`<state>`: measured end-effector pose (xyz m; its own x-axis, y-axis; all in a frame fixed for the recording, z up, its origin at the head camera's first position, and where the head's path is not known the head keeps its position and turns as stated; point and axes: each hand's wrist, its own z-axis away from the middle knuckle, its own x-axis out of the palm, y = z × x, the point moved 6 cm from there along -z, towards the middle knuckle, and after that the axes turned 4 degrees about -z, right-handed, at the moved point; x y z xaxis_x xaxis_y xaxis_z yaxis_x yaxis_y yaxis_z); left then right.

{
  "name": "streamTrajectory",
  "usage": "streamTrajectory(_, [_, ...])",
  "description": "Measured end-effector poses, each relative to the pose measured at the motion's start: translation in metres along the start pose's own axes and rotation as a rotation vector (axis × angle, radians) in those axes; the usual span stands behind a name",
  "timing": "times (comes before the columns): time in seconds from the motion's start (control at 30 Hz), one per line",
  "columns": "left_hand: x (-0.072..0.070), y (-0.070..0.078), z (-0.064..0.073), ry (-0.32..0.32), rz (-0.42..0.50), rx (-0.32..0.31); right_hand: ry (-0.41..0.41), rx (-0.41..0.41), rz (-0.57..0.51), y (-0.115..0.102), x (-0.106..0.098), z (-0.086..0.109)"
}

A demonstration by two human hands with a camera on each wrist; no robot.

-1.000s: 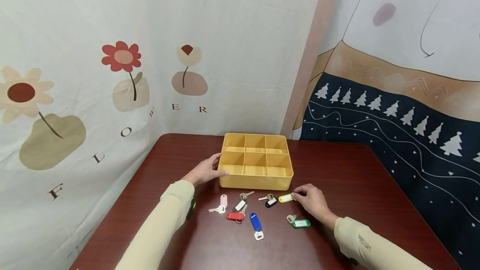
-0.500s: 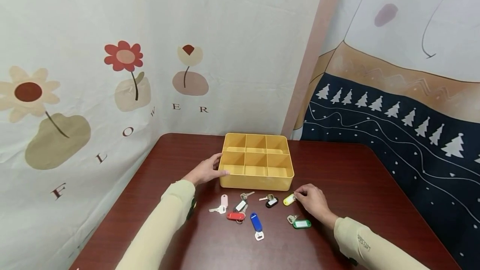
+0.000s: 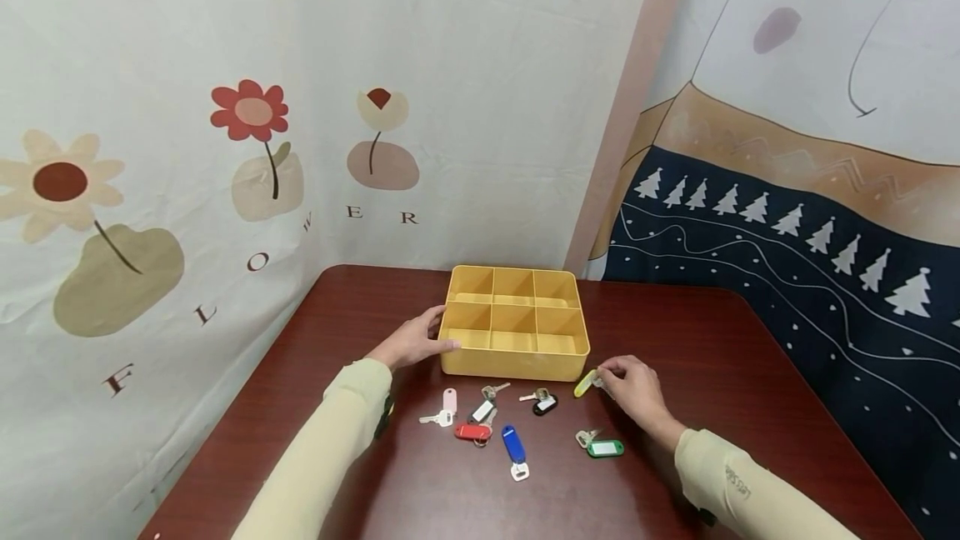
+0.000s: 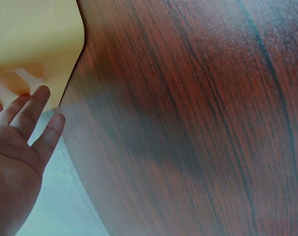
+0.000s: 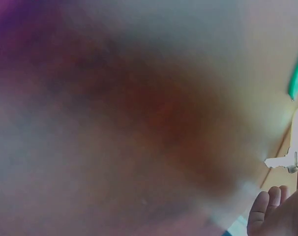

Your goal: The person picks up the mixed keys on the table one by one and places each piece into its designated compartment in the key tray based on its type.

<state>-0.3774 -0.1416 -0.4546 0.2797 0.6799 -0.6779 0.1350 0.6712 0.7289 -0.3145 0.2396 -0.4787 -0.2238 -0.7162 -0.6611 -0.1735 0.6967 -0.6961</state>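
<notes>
Up off the table at the right, my right hand [image 3: 636,387] pinches a yellow key tag [image 3: 586,383] with its key [image 5: 281,162], just in front of the box's right corner. The tag hangs tilted. My left hand [image 3: 411,342] rests at the left side of a yellow six-compartment box [image 3: 510,363], thumb at its front rim; in the left wrist view its fingers [image 4: 41,96] lie fairly straight against the wall. The compartments hold nothing visible. In front of the box lie keys with a black tag [image 3: 545,405] and a green tag [image 3: 605,448].
More tagged keys lie on the dark red table [image 3: 420,490]: a pink tag [image 3: 450,400], another dark-rimmed tag [image 3: 482,412], a red tag [image 3: 472,432] and a blue tag [image 3: 513,443]. Printed curtains [image 3: 487,107] hang behind the table.
The yellow key tag has turned from lying flat to steeply tilted in my right hand, which has moved slightly right and away from me. My left hand and the box stay put.
</notes>
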Motion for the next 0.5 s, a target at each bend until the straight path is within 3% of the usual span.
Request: streamTrajectory(0.5, [0.000,0.000,-0.001,-0.005,-0.012,-0.002,0.139,0.089,-0.053,0.002,-0.033,-0.032])
